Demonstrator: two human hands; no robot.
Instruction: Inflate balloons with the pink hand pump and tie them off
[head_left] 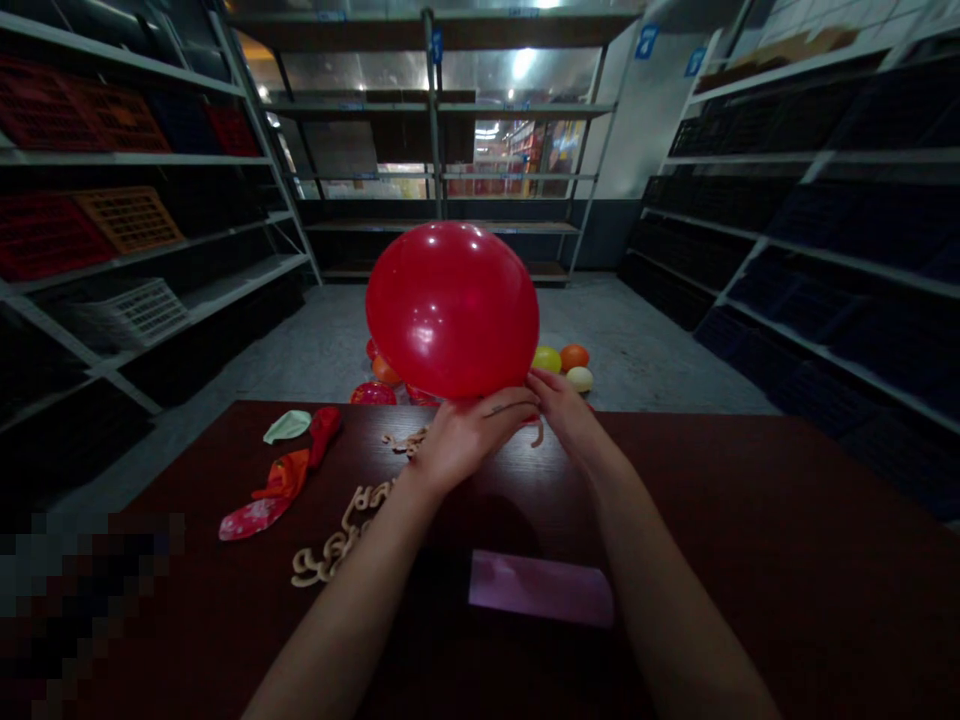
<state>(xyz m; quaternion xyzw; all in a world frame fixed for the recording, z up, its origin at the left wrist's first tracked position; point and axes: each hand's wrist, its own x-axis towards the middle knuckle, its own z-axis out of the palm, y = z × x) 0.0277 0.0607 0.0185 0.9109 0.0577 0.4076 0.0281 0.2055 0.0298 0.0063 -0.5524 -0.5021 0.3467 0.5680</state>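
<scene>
A large inflated red balloon (453, 310) is held above the far edge of the dark table (720, 500). My left hand (480, 430) is closed at the balloon's lower side, its fingers pointing right. Against its fingertips, my right hand (556, 402) pinches at the balloon's lower right; the neck is hidden between the fingers. A short tan strip (538, 433) hangs beneath the hands. Tan curled strips (330, 550) lie left of my left forearm, with a smaller pile (409, 441) farther back. A pink-purple rectangular object (540, 588) lies between my forearms.
Deflated balloons in pale green (288, 427), red (325, 432), orange (289, 474) and patterned pink (253, 519) lie at the table's left. Inflated balloons (574, 356) rest on the floor beyond. Shelves with crates (127, 218) stand around.
</scene>
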